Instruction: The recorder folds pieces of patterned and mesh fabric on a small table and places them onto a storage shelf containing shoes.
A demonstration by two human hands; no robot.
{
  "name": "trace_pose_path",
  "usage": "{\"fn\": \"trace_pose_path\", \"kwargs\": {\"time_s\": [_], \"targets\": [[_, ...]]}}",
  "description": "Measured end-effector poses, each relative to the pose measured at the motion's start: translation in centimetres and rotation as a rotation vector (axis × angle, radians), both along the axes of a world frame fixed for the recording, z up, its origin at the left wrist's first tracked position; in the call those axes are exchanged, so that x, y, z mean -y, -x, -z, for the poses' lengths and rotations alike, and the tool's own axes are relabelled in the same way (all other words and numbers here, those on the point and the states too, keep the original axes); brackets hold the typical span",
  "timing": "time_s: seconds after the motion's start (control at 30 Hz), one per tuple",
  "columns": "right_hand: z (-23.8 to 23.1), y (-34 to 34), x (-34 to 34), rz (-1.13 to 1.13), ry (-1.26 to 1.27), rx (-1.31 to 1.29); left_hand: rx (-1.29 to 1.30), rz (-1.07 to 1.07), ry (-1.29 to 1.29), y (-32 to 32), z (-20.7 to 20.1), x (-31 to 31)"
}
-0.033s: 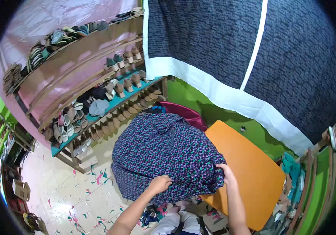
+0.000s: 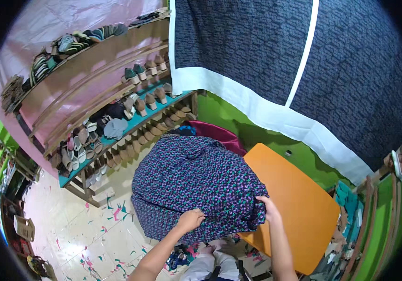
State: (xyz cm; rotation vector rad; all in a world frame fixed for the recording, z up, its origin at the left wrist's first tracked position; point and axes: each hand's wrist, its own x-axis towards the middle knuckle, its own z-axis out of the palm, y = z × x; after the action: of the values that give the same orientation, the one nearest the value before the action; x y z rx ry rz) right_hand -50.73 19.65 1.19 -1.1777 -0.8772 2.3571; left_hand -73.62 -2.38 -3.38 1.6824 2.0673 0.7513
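Observation:
A large, bulky spread of patterned fabric (image 2: 187,178), dark with small purple, green and white marks, bulges out in front of me. My left hand (image 2: 191,220) is closed on a fold along its near side. At the fabric's right end, my right hand (image 2: 270,209) grips its bunched edge, close to the orange table (image 2: 294,201). Whatever lies beneath the fabric is hidden. Behind it a shiny maroon cloth (image 2: 219,136) shows, with a bit of blue material beside it.
A wooden rack with a teal shelf (image 2: 135,125) carries several shoes at the left. Dark curtains (image 2: 243,47) with white borders hang at the back right. Pink and green scraps (image 2: 116,214) litter the tiled floor (image 2: 69,225). Teal and tan material (image 2: 348,206) is piled right of the table.
The whole view has shifted very slightly, with the scene a few pixels further left. Both hands keep their hold on the fabric.

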Motion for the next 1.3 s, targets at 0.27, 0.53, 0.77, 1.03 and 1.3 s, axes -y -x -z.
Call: {"fn": "trace_pose_path", "kwargs": {"time_s": [0.27, 0.53, 0.77, 1.03, 1.3], "targets": [[0.6, 2.0, 4.9, -0.201, -0.066, 0.11, -0.01, -0.236, -0.485, -4.3, -4.8, -4.7], [-6.4, 1.4, 6.0, -0.146, -0.158, 0.135, -0.071, -0.031, -0.667, -14.3, -10.2, -6.0], [-7.8, -9.9, -2.7, 0.284, -0.22, -0.063, -0.183, 0.12, -0.61, -19.7, -12.7, -8.8], [1.1, -30.0, -12.5, 0.392, -0.124, 0.019, -0.476, -0.071, -0.191, -19.2, -6.9, -12.4], [3.7, -43.9, -15.9, 0.601, -0.166, 0.318, -0.382, 0.339, 0.539, -25.3, -1.0, -15.0]]}}
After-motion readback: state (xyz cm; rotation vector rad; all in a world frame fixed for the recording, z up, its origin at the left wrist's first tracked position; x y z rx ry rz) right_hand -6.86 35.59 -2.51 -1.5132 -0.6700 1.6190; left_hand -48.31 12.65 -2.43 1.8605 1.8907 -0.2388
